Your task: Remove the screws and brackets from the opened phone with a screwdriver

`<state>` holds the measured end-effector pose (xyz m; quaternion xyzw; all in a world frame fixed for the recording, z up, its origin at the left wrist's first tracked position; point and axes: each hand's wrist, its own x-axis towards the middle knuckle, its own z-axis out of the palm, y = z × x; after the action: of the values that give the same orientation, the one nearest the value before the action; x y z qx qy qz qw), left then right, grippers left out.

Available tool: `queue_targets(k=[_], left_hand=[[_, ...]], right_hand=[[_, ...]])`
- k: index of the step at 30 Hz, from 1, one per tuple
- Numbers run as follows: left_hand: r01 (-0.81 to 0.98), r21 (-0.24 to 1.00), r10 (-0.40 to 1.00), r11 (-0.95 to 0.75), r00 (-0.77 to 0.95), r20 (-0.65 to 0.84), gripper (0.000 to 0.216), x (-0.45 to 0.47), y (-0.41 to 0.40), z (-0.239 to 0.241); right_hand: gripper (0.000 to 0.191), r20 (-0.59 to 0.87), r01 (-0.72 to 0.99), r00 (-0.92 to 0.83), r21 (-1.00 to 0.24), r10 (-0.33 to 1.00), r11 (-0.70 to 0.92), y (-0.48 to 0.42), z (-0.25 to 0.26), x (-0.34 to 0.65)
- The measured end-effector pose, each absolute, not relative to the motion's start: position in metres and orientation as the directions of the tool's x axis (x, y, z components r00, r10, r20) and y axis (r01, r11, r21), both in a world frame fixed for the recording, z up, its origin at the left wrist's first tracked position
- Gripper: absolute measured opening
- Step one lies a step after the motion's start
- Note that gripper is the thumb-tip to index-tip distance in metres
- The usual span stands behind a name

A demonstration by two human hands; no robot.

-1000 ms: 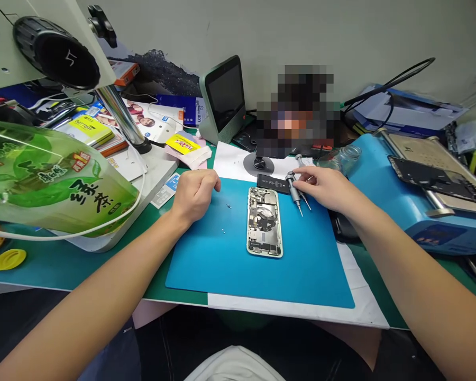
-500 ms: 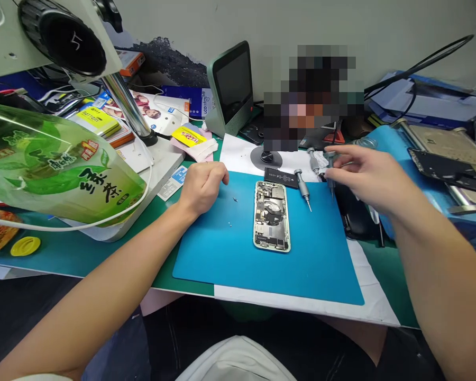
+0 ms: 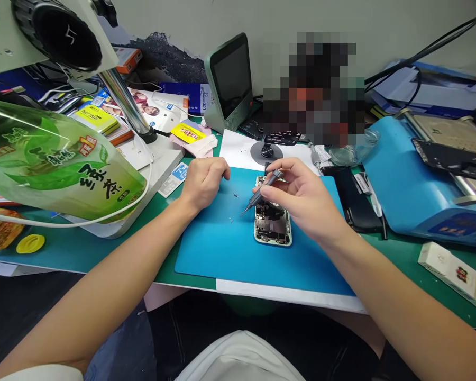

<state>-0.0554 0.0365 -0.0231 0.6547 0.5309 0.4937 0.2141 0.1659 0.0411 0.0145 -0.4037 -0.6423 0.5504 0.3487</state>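
Note:
My right hand holds a grey precision screwdriver between its fingers, over an opened phone with bare internals. The tool slants down to the left. Its tip is near tiny loose screws on the blue mat; whether it touches the mat I cannot tell. A small metal piece lies between the hands. My left hand rests curled at the mat's left edge, with no object visible in it. My right hand covers the phone's upper part and most of the black battery behind it.
At left are a microscope stand, a large green tea bottle and a yellow cap. A screen device stands behind. To the right are a blue machine, a black phone part and a cigarette pack.
My right hand has moved left with the screwdriver, from the mat's right edge to above the phone, tilting the tool. My left hand stays in place. The view has shifted slightly.

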Motion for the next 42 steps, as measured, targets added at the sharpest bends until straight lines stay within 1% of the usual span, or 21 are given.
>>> queue_targets(k=[8, 16, 19, 24, 28, 30, 35, 42], left_hand=[[0.499, 0.791, 0.905, -0.353, -0.034, 0.425, 0.041, -0.054, 0.036, -0.022], [0.510, 0.748, 0.878, -0.425, 0.029, 0.479, 0.042, -0.056, 0.038, -0.023], [0.519, 0.693, 0.844, -0.501, 0.114, 0.525, 0.038, -0.054, 0.033, -0.019], [0.525, 0.539, 0.741, -0.659, 0.326, 0.587, 0.017, -0.034, 0.016, -0.011], [0.563, 0.465, 0.710, -0.683, 0.361, 0.605, 0.018, -0.016, 0.007, -0.012], [0.580, 0.458, 0.715, -0.673, 0.353, 0.603, 0.016, -0.012, 0.006, -0.014], [0.595, 0.472, 0.738, -0.651, 0.349, 0.578, 0.013, -0.012, 0.006, -0.013], [0.578, 0.487, 0.738, -0.655, 0.351, 0.576, 0.012, -0.010, 0.002, -0.012]], right_hand=[[0.041, -0.011, 0.163, -0.476, -0.984, 0.880, 0.076, 0.041, 0.003, 0.160], [0.042, -0.002, 0.150, -0.447, -0.986, 0.895, 0.073, 0.039, 0.010, 0.161], [0.040, 0.038, 0.123, -0.382, -0.988, 0.923, 0.092, 0.040, 0.023, 0.170], [0.043, 0.117, 0.034, -0.212, -0.991, 0.970, 0.127, 0.051, 0.033, 0.196], [0.044, 0.151, -0.009, -0.167, -0.988, 0.974, 0.152, 0.058, 0.021, 0.209], [0.044, 0.171, -0.016, -0.159, -0.985, 0.972, 0.170, 0.057, 0.014, 0.211], [0.039, 0.285, -0.034, -0.127, -0.959, 0.950, 0.283, 0.050, 0.011, 0.215], [0.035, 0.340, -0.069, -0.122, -0.940, 0.933, 0.334, 0.046, 0.014, 0.217]])
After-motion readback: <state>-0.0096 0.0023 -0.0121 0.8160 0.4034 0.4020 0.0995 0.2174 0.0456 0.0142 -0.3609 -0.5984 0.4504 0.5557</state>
